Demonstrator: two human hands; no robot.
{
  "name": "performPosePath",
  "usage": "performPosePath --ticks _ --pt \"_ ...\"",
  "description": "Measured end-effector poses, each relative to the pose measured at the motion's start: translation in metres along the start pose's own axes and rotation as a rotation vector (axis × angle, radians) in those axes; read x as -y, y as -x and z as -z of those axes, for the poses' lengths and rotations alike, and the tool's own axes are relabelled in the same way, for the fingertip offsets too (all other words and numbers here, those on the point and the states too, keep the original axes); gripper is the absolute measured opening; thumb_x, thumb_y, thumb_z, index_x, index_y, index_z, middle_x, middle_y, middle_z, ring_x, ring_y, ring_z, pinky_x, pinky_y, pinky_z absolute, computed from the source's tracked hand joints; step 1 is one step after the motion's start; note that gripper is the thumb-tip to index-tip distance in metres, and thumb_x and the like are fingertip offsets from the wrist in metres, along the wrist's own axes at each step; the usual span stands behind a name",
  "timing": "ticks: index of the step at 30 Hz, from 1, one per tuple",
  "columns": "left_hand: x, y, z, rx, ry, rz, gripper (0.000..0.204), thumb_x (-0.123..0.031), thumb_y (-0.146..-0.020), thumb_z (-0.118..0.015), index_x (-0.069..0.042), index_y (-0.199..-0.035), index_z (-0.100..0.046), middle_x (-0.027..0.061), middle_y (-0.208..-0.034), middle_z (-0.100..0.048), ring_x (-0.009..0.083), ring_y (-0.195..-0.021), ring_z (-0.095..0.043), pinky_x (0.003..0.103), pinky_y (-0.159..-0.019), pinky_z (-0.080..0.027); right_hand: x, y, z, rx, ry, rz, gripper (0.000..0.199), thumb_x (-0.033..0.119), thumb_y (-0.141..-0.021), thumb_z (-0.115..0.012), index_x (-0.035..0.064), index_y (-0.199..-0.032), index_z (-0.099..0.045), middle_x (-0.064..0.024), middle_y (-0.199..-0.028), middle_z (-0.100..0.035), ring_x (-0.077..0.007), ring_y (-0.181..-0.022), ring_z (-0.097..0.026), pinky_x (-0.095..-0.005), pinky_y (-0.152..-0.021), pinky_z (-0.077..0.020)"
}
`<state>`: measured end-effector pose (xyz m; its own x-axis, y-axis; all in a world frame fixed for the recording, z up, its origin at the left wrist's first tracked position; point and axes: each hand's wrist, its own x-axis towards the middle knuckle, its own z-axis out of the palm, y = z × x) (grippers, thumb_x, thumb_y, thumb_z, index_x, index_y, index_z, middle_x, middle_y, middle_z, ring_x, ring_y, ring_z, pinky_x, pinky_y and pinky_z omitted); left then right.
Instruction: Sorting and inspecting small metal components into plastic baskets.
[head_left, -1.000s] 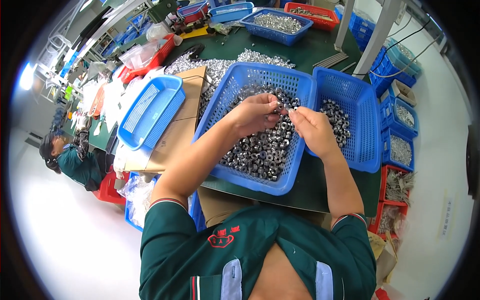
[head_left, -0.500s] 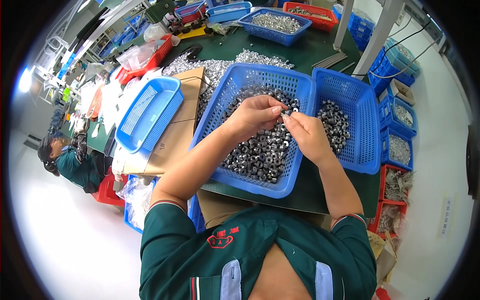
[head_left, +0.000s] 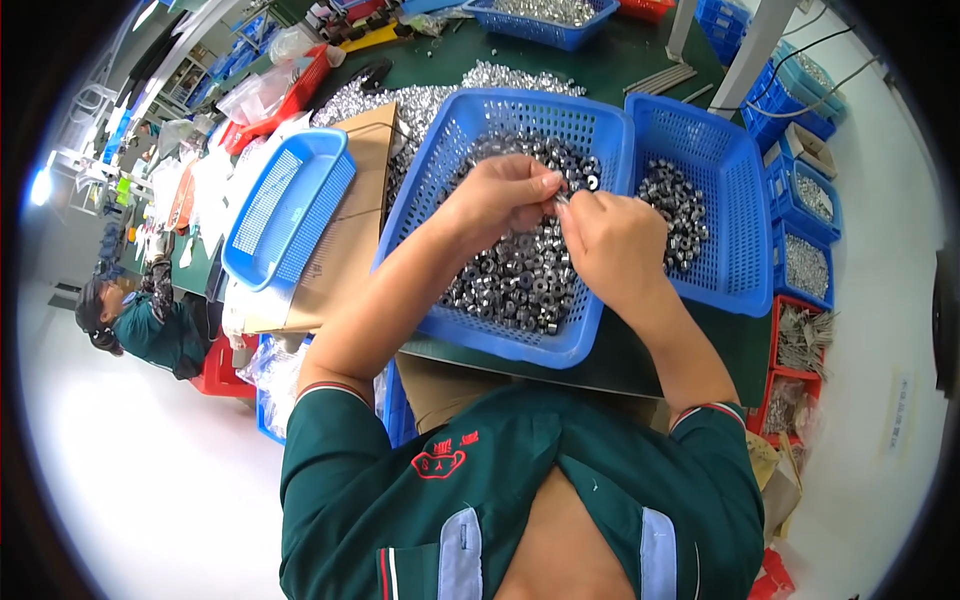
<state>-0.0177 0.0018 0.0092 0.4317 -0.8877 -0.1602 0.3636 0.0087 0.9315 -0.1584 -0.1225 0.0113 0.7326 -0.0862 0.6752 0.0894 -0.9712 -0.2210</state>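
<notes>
Over a large blue perforated basket (head_left: pixel 490 338), my left hand (head_left: pixel 497 203) and my right hand (head_left: pixel 622 248) meet fingertip to fingertip. Both are closed in a pinch on a small shiny metal part (head_left: pixel 562 198), mostly covered by the fingers, so its exact shape is hidden. Below them the basket holds a heap of small dark and silvery ring-shaped metal pieces (head_left: pixel 515 285) with holes through them. A second blue basket (head_left: pixel 738 190) stands against its right side, with a smaller heap of similar metal pieces (head_left: pixel 675 225).
Bright small metal parts (head_left: pixel 500 78) lie loose behind the large basket. An empty blue basket (head_left: pixel 262 240) rests on cardboard (head_left: pixel 345 250) at left. Metal rods (head_left: pixel 660 80) lie near a white post (head_left: pixel 755 55). A co-worker (head_left: pixel 150 325) sits far left; stacked bins (head_left: pixel 800 265) stand right.
The whole scene sits slightly higher in the picture. My right hand has turned so more of its back shows, while the fingertips of both hands stay together on the small part.
</notes>
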Motion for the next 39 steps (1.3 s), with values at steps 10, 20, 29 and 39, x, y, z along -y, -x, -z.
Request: performPosePath --ticks 10,20,29,39 --pt "0.001 -0.004 -0.008 0.073 0.127 -0.029 0.018 -0.020 -0.096 -0.055 -0.004 -0.104 -0.061 0.0058 -0.083 -0.061 0.0088 -0.058 -0.042 0.020 -0.052 -0.032 -0.021 -0.002 0.005 0.315 -0.862 -0.545 0.035 0.026 -0.094 -0.056 -0.0022 -0.074 -0.060 -0.0041 -0.054 -0.046 -0.0091 -0.053 -0.043 -0.0293 -0.050 -0.0360" --pt "0.030 -0.011 -0.001 0.232 -0.812 0.026 0.018 -0.018 -0.081 -0.068 -0.007 -0.096 -0.069 0.0026 -0.077 -0.066 0.0142 -0.067 -0.060 0.026 -0.061 -0.048 -0.020 -0.001 0.016 0.228 -0.954 -0.498 0.034 0.025 -0.094 -0.057 -0.0007 -0.072 -0.056 -0.0005 -0.056 -0.044 -0.0065 -0.055 -0.039 -0.0267 -0.049 -0.0340" --pt "0.049 -0.010 -0.008 0.296 -1.517 -0.216 0.031 -0.014 -0.073 -0.070 -0.019 -0.104 -0.069 0.0090 -0.090 -0.069 0.0295 -0.081 -0.065 0.040 -0.072 -0.052 -0.018 -0.003 0.020 0.255 -0.892 -0.459 0.036 0.026 -0.094 -0.057 -0.0011 -0.070 -0.051 -0.0041 -0.054 -0.041 -0.0094 -0.053 -0.037 -0.0291 -0.048 -0.0334" --pt "0.042 -0.015 0.000 0.302 -1.420 -0.250 0.022 -0.018 -0.077 -0.069 -0.013 -0.098 -0.069 0.0081 -0.089 -0.069 0.0275 -0.084 -0.066 0.039 -0.073 -0.051 -0.019 -0.003 0.017 0.270 -0.922 -0.475 0.036 0.026 -0.093 -0.057 -0.0011 -0.070 -0.052 -0.0046 -0.054 -0.042 -0.0096 -0.054 -0.038 -0.0291 -0.049 -0.0343"
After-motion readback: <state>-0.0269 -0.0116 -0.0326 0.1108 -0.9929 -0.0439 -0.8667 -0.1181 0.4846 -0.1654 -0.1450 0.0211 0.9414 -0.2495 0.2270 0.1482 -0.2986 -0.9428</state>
